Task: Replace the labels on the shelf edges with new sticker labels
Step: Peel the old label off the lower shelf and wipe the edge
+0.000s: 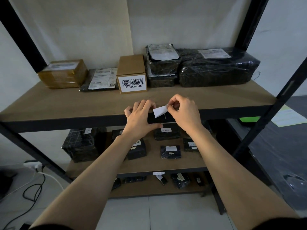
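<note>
Left arm reaches up from low left, forearm bare. Left hand (pixel 141 118) lies over the shelf edge (pixel 66 121), fingers spread flat on the board (pixel 207 97) and thumb stretched along under the black rail; it braces there and holds nothing. Just right of its fingertips is the label (pixel 160 111), a small blank white strip, bent and tilted, its left end low against the edge and its right end lifted. It sits mid-shelf on the near front of the top board. Can't tell how much of it is stuck down.

Right arm comes up from low right. Right hand (pixel 184 112) is curled, thumb and forefinger pinching the label's right end, other fingers tucked in.

Far on the board, left to right: brown box (pixel 63 73), barcode box (pixel 132 75), black parcels (pixel 216 68). Lower shelf holds small black packs (pixel 167 132) marked RETURN. The rail below them carries a lower label (pixel 158 173).
</note>
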Demonstrator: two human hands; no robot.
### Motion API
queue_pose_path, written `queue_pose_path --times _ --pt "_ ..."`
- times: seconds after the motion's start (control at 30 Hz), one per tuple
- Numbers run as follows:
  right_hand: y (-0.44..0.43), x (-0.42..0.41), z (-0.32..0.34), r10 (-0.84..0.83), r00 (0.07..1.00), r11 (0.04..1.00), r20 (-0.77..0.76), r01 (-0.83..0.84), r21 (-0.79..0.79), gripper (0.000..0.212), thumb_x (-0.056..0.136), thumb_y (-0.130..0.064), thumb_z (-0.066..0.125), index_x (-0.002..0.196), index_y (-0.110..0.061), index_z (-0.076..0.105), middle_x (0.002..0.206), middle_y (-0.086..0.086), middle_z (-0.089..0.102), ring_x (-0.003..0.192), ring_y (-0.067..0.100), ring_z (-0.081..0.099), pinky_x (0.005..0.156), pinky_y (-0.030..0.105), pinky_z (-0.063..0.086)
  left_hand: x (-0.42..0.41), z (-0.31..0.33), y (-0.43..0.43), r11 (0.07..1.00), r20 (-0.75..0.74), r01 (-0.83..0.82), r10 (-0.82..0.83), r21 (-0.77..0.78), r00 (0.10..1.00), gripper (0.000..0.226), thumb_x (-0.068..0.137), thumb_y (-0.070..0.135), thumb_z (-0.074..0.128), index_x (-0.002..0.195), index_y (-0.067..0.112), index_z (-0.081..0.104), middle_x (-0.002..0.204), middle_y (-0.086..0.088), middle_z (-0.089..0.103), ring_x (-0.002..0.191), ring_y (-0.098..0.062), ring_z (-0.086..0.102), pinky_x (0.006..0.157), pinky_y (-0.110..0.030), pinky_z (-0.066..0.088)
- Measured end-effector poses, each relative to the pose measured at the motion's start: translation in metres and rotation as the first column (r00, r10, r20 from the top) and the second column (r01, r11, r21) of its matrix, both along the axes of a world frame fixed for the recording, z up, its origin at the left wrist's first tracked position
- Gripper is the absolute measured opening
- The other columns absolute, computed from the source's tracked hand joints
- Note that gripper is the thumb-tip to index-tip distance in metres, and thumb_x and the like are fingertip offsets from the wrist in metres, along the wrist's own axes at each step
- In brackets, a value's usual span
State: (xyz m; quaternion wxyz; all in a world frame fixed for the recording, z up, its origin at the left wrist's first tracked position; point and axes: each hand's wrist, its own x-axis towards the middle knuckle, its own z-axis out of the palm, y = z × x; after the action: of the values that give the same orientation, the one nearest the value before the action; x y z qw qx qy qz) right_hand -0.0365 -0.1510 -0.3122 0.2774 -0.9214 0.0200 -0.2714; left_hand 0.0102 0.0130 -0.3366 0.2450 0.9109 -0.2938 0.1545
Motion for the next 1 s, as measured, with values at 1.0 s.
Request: queue_pose_path --times 1.0 --pt "0.006 0.000 0.003 -0.002 1.000 0.971 -0.005 0.003 0.240 0.004 0.084 -0.017 0.065 0.085 -0.019 0.061 0.083 -0.004 0.065 0.077 0.011 0.061 0.068 0.029 0.054 -0.008 0.015 0.001 0.978 -0.143 0.020 -0.051 -0.209 0.988 0.017 0.092 0.041 0.054 0.104 0.029 0.048 0.101 0.014 0.052 0.106 -0.011 0.045 0.104 -0.038 0.016"
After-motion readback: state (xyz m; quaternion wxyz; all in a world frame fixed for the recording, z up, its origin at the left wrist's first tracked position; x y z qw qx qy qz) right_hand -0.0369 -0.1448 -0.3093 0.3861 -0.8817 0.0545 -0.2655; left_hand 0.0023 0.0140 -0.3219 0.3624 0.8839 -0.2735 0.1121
